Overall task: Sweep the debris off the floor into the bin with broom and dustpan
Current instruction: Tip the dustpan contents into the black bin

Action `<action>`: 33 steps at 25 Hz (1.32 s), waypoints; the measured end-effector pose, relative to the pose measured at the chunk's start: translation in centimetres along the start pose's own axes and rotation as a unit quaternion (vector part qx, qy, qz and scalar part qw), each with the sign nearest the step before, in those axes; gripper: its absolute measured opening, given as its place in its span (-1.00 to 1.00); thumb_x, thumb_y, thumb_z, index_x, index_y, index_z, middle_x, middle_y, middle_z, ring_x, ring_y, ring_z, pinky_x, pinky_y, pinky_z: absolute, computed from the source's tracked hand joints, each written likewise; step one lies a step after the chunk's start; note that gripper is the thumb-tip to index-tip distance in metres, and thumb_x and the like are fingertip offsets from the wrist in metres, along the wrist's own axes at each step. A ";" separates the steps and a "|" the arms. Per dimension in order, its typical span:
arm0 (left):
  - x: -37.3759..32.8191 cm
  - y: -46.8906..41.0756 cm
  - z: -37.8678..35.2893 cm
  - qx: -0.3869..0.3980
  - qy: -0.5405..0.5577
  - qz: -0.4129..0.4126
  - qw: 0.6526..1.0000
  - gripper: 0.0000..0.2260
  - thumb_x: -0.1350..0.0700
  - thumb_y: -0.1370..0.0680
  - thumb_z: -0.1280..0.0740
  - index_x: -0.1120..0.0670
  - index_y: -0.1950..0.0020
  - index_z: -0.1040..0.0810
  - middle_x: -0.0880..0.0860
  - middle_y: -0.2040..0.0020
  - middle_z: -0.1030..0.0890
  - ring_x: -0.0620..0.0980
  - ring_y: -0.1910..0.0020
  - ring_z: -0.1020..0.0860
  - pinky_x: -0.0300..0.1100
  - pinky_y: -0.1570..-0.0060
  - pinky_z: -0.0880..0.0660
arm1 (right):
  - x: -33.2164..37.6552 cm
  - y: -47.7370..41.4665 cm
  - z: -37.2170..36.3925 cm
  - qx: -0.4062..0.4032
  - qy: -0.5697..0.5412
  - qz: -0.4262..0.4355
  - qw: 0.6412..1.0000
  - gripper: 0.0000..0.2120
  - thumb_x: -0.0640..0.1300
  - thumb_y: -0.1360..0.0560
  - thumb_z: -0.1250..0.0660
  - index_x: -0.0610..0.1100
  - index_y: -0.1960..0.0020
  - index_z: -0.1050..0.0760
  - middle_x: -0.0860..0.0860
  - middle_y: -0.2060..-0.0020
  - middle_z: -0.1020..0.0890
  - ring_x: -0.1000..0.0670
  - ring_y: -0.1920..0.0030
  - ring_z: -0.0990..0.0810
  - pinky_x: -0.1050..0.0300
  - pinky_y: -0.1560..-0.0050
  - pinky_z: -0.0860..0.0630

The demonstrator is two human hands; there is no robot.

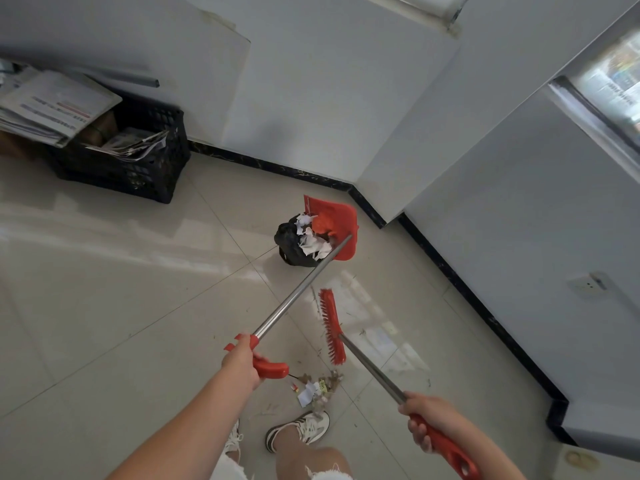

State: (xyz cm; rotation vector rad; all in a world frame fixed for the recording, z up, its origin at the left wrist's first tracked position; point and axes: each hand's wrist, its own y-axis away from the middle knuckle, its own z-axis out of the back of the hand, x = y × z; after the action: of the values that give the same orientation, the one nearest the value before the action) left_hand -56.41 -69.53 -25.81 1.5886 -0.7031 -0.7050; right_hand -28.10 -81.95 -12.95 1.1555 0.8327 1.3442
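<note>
My left hand (242,362) grips the red handle of a long-shafted dustpan. Its red pan (341,216) is tipped over the bin (289,242), a small one lined with a black bag. White paper scraps (313,239) lie at the bin's mouth. My right hand (427,419) holds the red grip of the broom. The red broom head (331,325) hangs just above the tiles, right of the dustpan shaft. A small pile of debris (317,389), paper bits and dry leaves, sits on the floor between my hands, just ahead of my shoe.
A black plastic crate (149,174) full of newspapers stands at the far left against the wall. White walls with a dark skirting (460,282) run along the back and right. My feet in white sneakers (304,427) stand below the debris. Pale floor tiles stretch to the left.
</note>
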 end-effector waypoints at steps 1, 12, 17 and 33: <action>0.2 0.3 -0.2 -0.016 -0.017 -0.008 1.000 -0.66 -0.12 -0.55 -0.30 0.15 0.16 -0.38 0.05 0.37 -0.35 0.00 0.41 -0.38 -0.03 0.24 -0.50 | -0.2 0.1 -0.1 0.002 -0.001 0.002 1.000 -0.73 -0.33 -0.47 -0.26 -0.03 -0.08 -0.46 -0.07 0.53 -0.36 0.07 0.64 -0.32 0.38 0.60 -0.24; 2.8 -1.9 2.8 0.052 0.125 0.041 0.990 -0.73 -0.01 -0.58 -0.28 0.07 0.25 -0.36 -0.06 0.69 -0.34 -0.17 0.72 -0.35 -0.37 0.56 -0.43 | -2.2 0.5 -0.5 0.006 -0.001 -0.002 1.000 -0.81 -0.34 -0.46 -0.28 -0.09 0.03 -0.51 -0.12 0.55 -0.39 0.04 0.63 -0.32 0.37 0.59 -0.24; 4.7 -2.1 3.9 0.069 0.139 0.068 0.986 -0.76 0.04 -0.58 -0.30 0.10 0.24 -0.39 -0.03 0.68 -0.38 -0.17 0.73 -0.37 -0.39 0.62 -0.43 | -2.7 0.4 0.0 0.000 0.022 -0.010 1.000 -0.87 -0.33 -0.47 -0.28 -0.15 0.05 -0.50 -0.12 0.55 -0.38 0.04 0.63 -0.31 0.36 0.59 -0.23; 1.0 -1.4 6.5 0.156 0.117 0.099 0.976 -0.73 -0.02 -0.57 -0.27 0.11 0.22 -0.34 0.05 0.57 -0.42 -0.18 0.75 -0.30 -0.40 0.71 -0.32 | -2.0 -0.5 0.7 -0.012 -0.030 -0.014 0.999 -0.68 -0.32 -0.48 -0.28 0.02 -0.13 -0.44 -0.09 0.56 -0.38 0.05 0.66 -0.31 0.37 0.62 -0.25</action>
State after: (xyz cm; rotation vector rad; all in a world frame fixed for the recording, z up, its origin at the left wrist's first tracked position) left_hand -60.72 -74.20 -27.98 1.8197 -0.8099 -0.2621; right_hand -27.48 -83.97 -13.59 1.1549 0.7853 1.2871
